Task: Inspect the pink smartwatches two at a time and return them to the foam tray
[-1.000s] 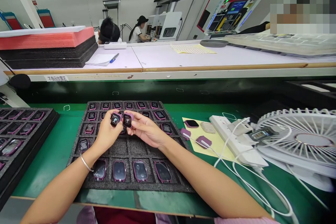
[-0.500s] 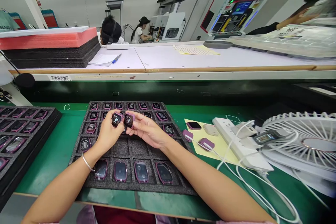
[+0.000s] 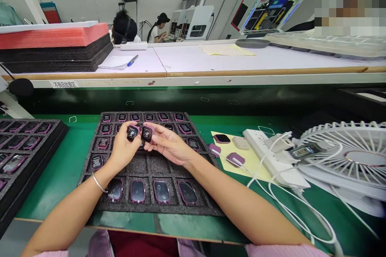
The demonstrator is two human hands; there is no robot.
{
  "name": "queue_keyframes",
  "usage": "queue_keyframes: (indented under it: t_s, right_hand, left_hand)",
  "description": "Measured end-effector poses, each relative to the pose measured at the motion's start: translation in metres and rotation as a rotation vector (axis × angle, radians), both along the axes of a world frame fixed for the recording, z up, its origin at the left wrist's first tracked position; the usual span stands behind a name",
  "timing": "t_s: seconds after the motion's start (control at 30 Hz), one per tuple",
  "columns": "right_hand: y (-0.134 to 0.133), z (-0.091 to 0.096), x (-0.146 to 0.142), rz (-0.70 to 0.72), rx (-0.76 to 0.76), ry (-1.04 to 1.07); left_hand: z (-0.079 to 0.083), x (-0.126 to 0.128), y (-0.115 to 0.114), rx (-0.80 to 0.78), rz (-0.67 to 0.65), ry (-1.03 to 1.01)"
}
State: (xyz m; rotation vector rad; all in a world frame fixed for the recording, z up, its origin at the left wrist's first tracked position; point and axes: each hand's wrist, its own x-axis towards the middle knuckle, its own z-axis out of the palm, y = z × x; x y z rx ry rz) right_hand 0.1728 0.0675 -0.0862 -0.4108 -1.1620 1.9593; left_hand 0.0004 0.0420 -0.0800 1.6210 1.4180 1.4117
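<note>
My left hand grips a smartwatch body with a purple case and a lit screen, no strap on it. In my right hand is a second purple smartwatch body, also lit, held between thumb and fingers. The two watches are side by side, faces turned up toward me. Beneath both hands lies a black foam tray with square pockets. Purple watches fill its back rows and left side, and a front row of them, such as one watch, shows dark screens. My hands hide some middle pockets.
At left stands another foam tray of watches. On the right, a yellow sheet carries purple pieces, beside a white power strip, cables and a white fan. A raised shelf with stacked foam runs behind; people sit beyond.
The whole view has shifted slightly, with the scene sitting a little higher. Both hands keep hold of the two watches in nearly the same pose over the tray.
</note>
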Motion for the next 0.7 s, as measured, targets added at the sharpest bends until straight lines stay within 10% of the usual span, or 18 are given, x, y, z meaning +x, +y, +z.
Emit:
queue_keyframes:
  t_s: [0.7]
  right_hand:
    - [-0.0024, 0.0022, 0.0009, 0.011, 0.006, -0.010]
  left_hand:
    - [0.0014, -0.0001, -0.0028, 0.018, -0.015, 0.045]
